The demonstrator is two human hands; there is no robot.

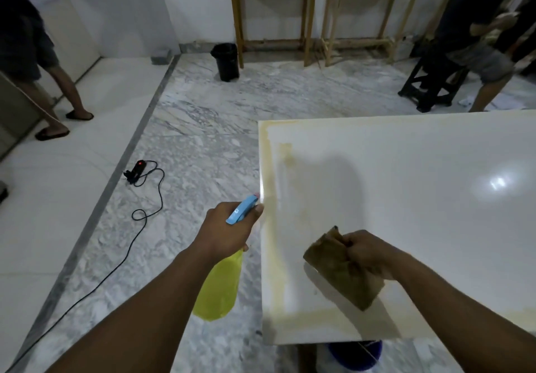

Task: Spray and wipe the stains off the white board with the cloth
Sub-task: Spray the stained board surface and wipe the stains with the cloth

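The white board [406, 198] lies flat at the right, with yellowish stains along its left and near edges. My left hand [226, 230] grips a spray bottle [217, 288] with a yellow body and blue head, held just left of the board's left edge, nozzle pointing toward the board. My right hand [368, 250] grips a brown folded cloth [339, 268] that hangs down to the board's near left part.
A black cable with a power strip [136, 171] runs across the marble floor at the left. A black bin [225, 60] and two wooden tables [272, 15] stand at the far wall. One person stands at the far left, another at the far right by a black stool [432, 88]. A blue bucket [356, 353] sits under the board.
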